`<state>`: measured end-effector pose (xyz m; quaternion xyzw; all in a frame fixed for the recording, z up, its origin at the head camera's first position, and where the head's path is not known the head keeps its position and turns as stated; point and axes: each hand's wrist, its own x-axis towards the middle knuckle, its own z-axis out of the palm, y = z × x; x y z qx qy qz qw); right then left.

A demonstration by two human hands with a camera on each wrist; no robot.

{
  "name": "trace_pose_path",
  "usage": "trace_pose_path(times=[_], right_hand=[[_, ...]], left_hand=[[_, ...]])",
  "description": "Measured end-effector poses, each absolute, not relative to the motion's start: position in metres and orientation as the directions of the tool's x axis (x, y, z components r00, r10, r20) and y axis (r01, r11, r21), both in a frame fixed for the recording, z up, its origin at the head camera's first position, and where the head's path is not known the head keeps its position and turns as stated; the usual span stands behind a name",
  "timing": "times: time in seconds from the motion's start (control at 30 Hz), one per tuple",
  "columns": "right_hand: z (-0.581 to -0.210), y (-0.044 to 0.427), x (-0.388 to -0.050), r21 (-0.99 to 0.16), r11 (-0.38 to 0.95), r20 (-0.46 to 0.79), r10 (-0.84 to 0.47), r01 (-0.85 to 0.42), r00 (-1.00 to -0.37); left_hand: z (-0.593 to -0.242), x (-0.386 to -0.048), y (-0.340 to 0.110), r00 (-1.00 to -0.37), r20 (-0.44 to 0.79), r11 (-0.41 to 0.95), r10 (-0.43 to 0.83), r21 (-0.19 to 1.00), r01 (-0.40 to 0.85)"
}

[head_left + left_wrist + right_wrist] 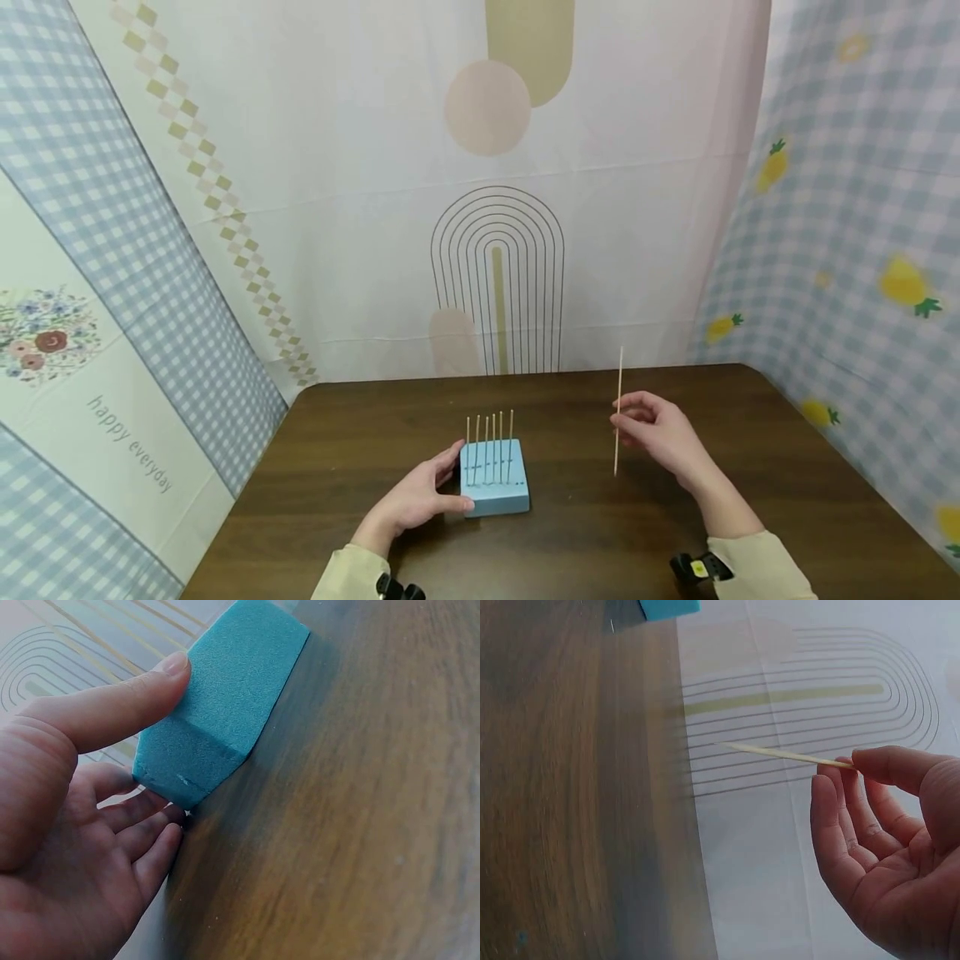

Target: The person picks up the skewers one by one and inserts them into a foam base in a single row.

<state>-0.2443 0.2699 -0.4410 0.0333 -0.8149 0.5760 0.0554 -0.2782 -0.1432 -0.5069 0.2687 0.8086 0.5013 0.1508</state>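
Note:
A light-blue foam block [497, 505] sits on the table with several thin wooden skewers [493, 450] standing upright in its top. My left hand [420, 493] grips the block from its left side, thumb at the front corner and fingers towards the back corner. In the left wrist view the thumb [142, 697] presses on the foam. To the right of the block, my right hand [660, 429] pinches one more skewer [619, 379] between thumb and fingertips, nearly upright above the table. Its pointed lower end [757, 751] shows in the right wrist view.
Both hands are over a dark brown wooden table [570, 550]. A white patterned cloth [360, 250] hangs behind its back edge. Checked cloths hang at the left [135, 150] and at the right [847, 208].

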Motion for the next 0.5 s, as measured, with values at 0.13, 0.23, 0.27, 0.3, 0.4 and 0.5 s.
trace_pose_path(times=[0.13, 0.23, 0.27, 0.3, 0.4, 0.5], right_hand=[[-0.439, 0.265, -0.247, -0.920, 0.363, 0.154, -0.016, -0.149, -0.988], [-0.440, 0.261, -0.246, -0.915, 0.370, 0.160, -0.032, -0.160, -0.987], [-0.440, 0.260, -0.245, -0.916, 0.368, 0.161, -0.037, -0.163, -0.986], [-0.441, 0.259, -0.244, -0.917, 0.364, 0.160, -0.042, -0.164, -0.986], [-0.441, 0.256, -0.242, -0.926, 0.343, 0.151, -0.053, -0.160, -0.987], [-0.440, 0.252, -0.241, -0.932, 0.327, 0.147, -0.059, -0.159, -0.987]], left_hand=[[-0.505, -0.280, -0.143, -0.814, 0.027, 0.353, 0.580, 0.892, 0.281], [-0.505, -0.279, -0.144, -0.812, 0.021, 0.353, 0.583, 0.894, 0.277], [-0.505, -0.278, -0.144, -0.811, 0.021, 0.351, 0.585, 0.894, 0.277], [-0.505, -0.278, -0.144, -0.809, 0.021, 0.350, 0.587, 0.895, 0.276], [-0.505, -0.278, -0.144, -0.807, 0.019, 0.352, 0.590, 0.894, 0.279], [-0.505, -0.278, -0.144, -0.807, 0.017, 0.358, 0.590, 0.891, 0.281]])
